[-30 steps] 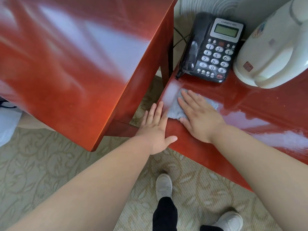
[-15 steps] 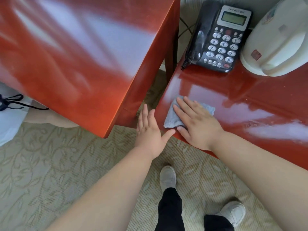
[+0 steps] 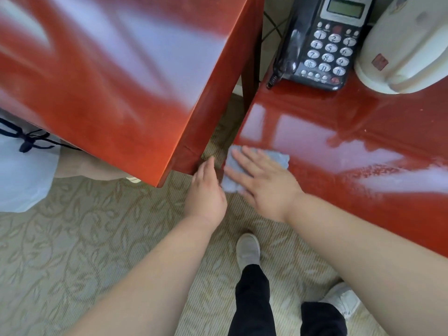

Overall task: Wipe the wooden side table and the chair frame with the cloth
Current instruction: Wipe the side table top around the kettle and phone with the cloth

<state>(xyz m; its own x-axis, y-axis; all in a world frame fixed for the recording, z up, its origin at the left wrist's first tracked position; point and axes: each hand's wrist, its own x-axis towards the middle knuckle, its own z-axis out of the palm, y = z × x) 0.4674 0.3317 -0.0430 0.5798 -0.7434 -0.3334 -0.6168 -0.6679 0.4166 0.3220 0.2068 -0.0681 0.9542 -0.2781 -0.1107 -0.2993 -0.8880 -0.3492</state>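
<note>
The glossy red wooden side table fills the right of the head view. A small grey-blue cloth lies on its near left corner, and part of it hangs over the front edge. My right hand presses flat on the cloth with its fingers spread. Just off that corner is my left hand, below the tabletop, fingers together and pointing up. It touches the hanging edge of the cloth. Its thumb is hidden.
A larger red wooden top stands higher on the left, with a narrow gap to the side table. A black telephone and a white kettle stand at the table's back. A white bag lies left on patterned carpet.
My right hand has slid the cloth toward me to the table's front left corner, so it now overhangs the edge. My left hand has come off the tabletop to beside the corner.
</note>
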